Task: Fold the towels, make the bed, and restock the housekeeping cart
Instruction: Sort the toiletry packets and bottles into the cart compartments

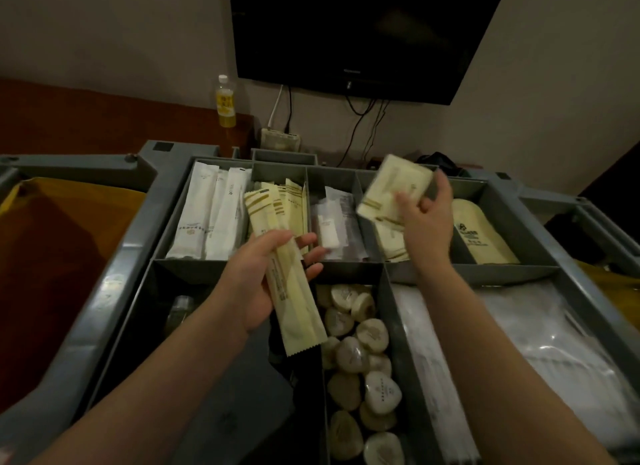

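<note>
The grey housekeeping cart tray (433, 270) fills the view, split into compartments. My left hand (266, 277) grips a bundle of long cream sachets (287, 291) over the middle of the tray, their lower ends hanging above the round soaps (360, 360). My right hand (427, 218) holds a small stack of flat cream packets (391, 187), blurred, above the compartment with more of the same packets (391, 239).
Long white packets (211, 215) fill the back left compartment; clear wrapped items (332, 225) sit in the middle one. Cream folded pieces (481, 236) lie at the back right, clear bags (540, 343) at the front right. A yellow bottle (225, 104) and television (363, 35) stand behind.
</note>
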`<state>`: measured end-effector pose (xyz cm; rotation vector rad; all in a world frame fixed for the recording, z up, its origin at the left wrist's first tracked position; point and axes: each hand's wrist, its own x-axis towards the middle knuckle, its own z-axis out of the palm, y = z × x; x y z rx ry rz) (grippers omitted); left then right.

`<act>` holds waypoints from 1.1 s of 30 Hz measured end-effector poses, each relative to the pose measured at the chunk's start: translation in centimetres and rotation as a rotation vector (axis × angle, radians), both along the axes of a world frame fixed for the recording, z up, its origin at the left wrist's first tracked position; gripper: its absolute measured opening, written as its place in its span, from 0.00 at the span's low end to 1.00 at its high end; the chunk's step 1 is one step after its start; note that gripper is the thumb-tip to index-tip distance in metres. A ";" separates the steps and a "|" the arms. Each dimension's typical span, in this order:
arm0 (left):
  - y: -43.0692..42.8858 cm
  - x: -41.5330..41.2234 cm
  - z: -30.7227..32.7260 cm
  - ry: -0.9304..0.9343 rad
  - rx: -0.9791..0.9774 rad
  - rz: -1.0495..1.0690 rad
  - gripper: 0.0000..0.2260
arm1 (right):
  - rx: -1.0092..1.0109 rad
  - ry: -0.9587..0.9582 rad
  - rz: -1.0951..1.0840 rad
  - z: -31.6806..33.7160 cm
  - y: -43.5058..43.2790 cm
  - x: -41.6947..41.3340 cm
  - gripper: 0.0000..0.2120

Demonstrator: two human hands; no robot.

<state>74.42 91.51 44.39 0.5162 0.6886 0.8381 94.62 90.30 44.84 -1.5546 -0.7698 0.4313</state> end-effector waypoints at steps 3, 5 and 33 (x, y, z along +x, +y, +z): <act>0.1 0.0 -0.1 0.002 0.017 -0.004 0.18 | -0.308 -0.162 -0.144 -1.3 1.1 6.0 0.31; 0.1 0.1 -0.2 0.011 0.026 -0.004 0.18 | -0.586 -0.360 -0.135 -2.5 1.3 8.5 0.34; 0.2 -1.3 0.9 0.110 0.214 -0.167 0.14 | -0.159 -0.445 0.477 2.5 -1.3 -7.7 0.12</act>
